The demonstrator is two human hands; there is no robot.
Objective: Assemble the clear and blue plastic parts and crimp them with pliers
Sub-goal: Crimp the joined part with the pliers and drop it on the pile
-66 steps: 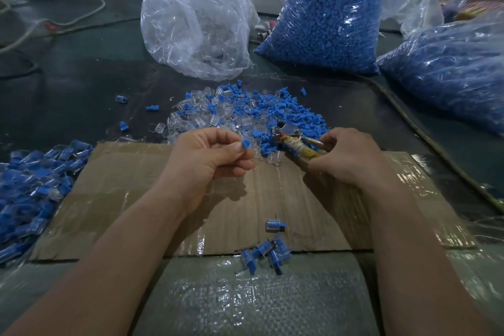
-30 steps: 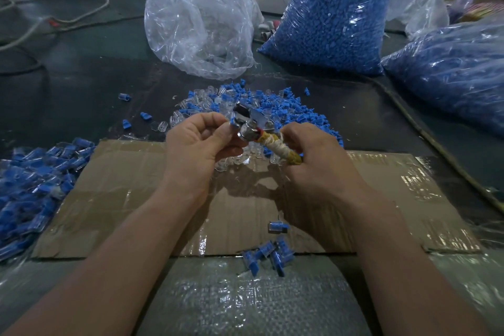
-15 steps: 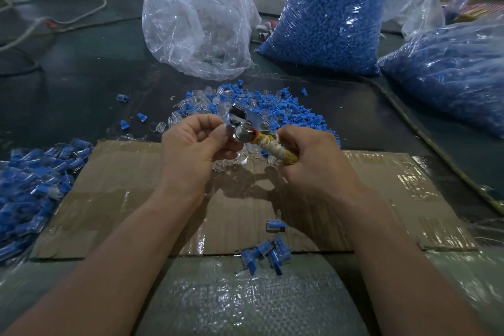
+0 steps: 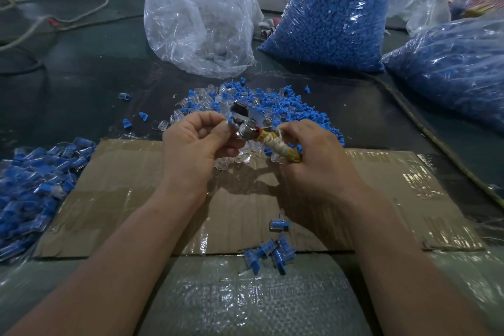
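Fingers [image 4: 211, 119] on our left hand [image 4: 195, 144] pinch a part [image 4: 228, 124] into the pliers [image 4: 249, 120], right hand [image 4: 313, 161] clenched round them; crimping, so probably squeeze next.

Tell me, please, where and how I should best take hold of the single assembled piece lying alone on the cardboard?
Pinch the assembled piece across its short clear-and-blue body, coming straight down from above. It lies on its side on the cardboard, apart from the cluster near the front edge, so both flanks look free for fingertips.
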